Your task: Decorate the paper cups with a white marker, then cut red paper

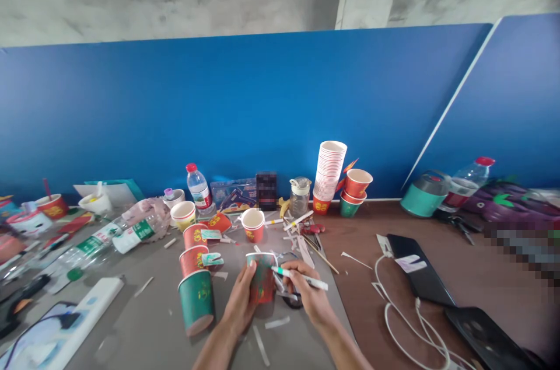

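Blue partition panels fill the middle band of the frame, below a grey concrete wall. A grey table mat covers the lower left. It carries paper strips, toppled plastic bottles and several paper cups. Bare brown tabletop occupies the lower right, with a black device and a looped white cable on it.

A tall stack of white-rimmed cups stands against the partition, right of centre. An upright water bottle with a red cap stands left of centre, also near the partition. A green cup stands at lower centre-left, with two red cups lined up just behind it.

The red-and-green paper cup is at lower centre of the frame, upright and just right of the green cup. The left hand grasps this cup, with the fingers wrapped around its left side. The right hand is closed in a writing grip on a white marker with a teal band. The marker lies nearly level, and its left end is at the upper right side of the held cup. Whether the tip touches the cup cannot be determined.
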{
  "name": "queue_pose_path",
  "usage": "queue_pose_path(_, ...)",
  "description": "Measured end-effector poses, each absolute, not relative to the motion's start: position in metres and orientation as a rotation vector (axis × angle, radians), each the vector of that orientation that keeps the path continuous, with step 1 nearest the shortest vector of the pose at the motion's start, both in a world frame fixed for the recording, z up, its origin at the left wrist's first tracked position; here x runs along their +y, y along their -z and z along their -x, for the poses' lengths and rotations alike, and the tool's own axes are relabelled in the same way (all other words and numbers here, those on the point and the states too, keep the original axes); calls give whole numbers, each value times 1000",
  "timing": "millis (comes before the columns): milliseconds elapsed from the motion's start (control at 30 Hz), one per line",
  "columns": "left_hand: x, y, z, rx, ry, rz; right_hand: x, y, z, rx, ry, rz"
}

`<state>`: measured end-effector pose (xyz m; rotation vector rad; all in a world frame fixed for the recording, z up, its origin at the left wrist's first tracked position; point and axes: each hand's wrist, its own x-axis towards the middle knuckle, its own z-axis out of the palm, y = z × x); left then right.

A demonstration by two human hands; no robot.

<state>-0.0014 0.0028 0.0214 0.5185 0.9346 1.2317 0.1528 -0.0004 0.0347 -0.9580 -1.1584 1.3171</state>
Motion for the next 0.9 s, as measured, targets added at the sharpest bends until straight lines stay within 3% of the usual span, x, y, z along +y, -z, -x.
queue_pose_path(133,2,-24,1,958,-1224,-494,0,-33,-152,-1207,-1487,921)
queue_pose_path(333,3,-22,2,954,-1207,-539,4,-29,-153,-1036,-1304,978)
queue_pose_path(900,3,-20,2,921,-1244,-523,-1,-30,-150,-1263,-1510,936)
